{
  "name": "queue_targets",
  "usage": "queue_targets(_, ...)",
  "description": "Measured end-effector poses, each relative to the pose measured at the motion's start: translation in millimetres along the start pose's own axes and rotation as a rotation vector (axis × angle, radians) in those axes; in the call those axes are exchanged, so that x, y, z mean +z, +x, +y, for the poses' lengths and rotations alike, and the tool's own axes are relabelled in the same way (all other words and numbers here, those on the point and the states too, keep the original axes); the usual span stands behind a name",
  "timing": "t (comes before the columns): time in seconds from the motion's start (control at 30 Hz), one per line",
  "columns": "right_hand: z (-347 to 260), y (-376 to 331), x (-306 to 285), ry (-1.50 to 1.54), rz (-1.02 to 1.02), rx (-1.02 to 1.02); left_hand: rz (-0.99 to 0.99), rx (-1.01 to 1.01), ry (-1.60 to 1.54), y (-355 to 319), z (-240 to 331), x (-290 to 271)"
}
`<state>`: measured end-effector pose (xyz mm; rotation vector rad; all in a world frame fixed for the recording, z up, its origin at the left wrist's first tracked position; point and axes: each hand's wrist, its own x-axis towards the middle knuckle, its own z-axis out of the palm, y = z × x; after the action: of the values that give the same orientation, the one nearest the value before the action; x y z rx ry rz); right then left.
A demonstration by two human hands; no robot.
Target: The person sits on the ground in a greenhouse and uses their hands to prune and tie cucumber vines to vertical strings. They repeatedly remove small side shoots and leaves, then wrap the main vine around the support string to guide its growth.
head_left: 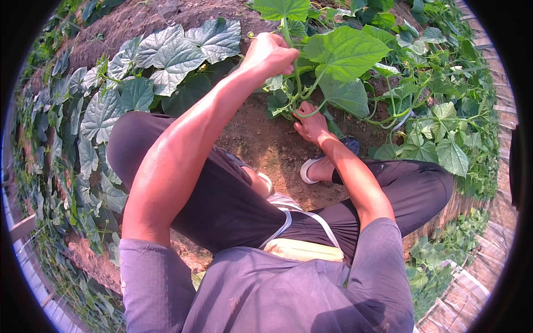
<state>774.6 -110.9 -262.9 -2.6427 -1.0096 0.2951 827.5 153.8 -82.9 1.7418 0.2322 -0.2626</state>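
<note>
Closest to my camera: grey shirt sleeves (261, 294) at the lower edge, both forearms running up and away from them. Person is squatting; dark trousers (222, 205) cover both bent knees, and a pale pouch (302, 250) on light straps sits at the waist. Beyond the right knee, one shoe (311, 166) with a white sole and dark upper rests on bare brown soil (266, 144).

Right hand (312, 125): low, just above the soil at the base of the plant, fingers curled around a thin green stem (305, 105). Closed on it, as far as I can see; fingertips partly hidden by leaves.

Left hand (270, 53): higher and farther out, closed in a fist around the same vine's upper stem (288, 36), just left of a large bright green leaf (344, 53).

Farther out: broad dusty grey-green leaves (172, 55) lie to the left of the left hand, denser green vines (438, 100) to the right. A raised ridge of soil (139, 22) runs behind the plants.
</note>
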Motion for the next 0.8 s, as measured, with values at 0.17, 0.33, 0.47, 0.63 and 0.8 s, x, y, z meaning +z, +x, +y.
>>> queue_targets(0.17,12.6,8.5,-3.4,-0.131,-0.149,0.002,-0.034,-0.007,0.007,2.6,0.8,4.3)
queue_targets(0.33,-0.4,7.1,-4.0,-0.078,-0.172,0.089,0.025,0.033,-0.018,1.0,-3.5,7.3)
queue_targets(0.47,-35.7,-27.1,-18.0,0.026,0.111,0.087,-0.010,0.006,-0.021,-1.5,6.6,2.9)
queue_targets(0.63,-77.6,-71.5,-17.6,0.190,-0.155,0.134,0.011,-0.011,-0.041,5.0,5.3,-1.1)
queue_targets(0.8,-59.7,-25.7,65.2,1.523,0.102,1.149,0.014,0.015,-0.022,10.2,6.2,7.0)
